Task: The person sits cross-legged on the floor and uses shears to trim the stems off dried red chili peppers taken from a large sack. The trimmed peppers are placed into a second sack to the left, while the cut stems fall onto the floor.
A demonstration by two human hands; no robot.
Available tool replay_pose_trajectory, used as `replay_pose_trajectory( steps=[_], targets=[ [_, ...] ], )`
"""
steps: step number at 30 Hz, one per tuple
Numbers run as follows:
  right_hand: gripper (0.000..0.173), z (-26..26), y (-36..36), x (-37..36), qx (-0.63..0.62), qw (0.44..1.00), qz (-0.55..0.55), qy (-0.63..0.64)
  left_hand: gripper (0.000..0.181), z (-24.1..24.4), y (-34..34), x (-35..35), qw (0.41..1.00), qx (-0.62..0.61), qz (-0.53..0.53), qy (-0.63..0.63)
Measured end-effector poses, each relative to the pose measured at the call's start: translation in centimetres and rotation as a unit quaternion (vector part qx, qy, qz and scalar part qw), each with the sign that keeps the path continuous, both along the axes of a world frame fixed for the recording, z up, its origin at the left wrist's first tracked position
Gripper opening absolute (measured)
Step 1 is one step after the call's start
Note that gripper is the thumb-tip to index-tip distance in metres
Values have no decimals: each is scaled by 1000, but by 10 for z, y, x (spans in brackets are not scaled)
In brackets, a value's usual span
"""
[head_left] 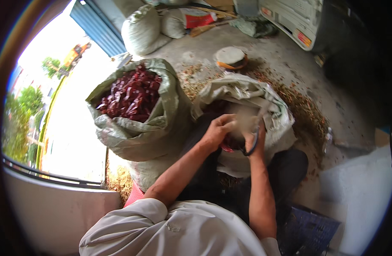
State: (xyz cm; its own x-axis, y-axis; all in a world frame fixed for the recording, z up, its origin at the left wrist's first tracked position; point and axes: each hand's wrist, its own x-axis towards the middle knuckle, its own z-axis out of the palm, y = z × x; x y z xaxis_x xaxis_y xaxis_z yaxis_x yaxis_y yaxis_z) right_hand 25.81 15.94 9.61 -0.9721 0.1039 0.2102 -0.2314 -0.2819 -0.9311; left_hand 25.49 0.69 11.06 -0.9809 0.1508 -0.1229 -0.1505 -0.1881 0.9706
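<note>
Between my knees stands an open white woven sack (280, 112), its rim rolled outward. My right hand (260, 136) is over its mouth, closed around scissors (255, 140) whose dark handle loop shows beside the palm. Close by on the left, my left hand (219, 128) has its fingers bent together. A blurred patch hides its fingertips, so whether it holds anything is unclear. Something red (227, 148) shows below the hands inside the sack. To the left, a greenish woven sack (180, 108) is heaped with glossy dark red dried chillies (130, 94).
Stem scraps (306, 121) litter the concrete floor around the sack. A round stool (230, 57) stands beyond it. Full white sacks (141, 32) lean at the back, near a vehicle's rear (290, 19). A dark blue crate (314, 227) is at right, a low wall (64, 211) at left.
</note>
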Motion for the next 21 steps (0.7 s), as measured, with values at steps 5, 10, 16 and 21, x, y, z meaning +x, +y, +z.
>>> replay_pose_trajectory(
  steps=[5, 10, 16, 21],
  targets=[
    [37, -19, -15, 17, 150, 985, -72, -35, 28, -6, -6, 14, 996, 54, -18, -62],
    [42, -17, -19, 39, 217, 970, -77, -79, 33, -25, -22, -6, 999, 36, -12, -5],
    [54, -28, -32, 80, 261, 958, -61, -102, 38, -13, -53, -9, 995, -2, -78, -62],
    [49, -25, -43, 87, 403, 910, -43, -89, 31, -22, -65, 0, 990, -22, -131, -43]
  ],
)
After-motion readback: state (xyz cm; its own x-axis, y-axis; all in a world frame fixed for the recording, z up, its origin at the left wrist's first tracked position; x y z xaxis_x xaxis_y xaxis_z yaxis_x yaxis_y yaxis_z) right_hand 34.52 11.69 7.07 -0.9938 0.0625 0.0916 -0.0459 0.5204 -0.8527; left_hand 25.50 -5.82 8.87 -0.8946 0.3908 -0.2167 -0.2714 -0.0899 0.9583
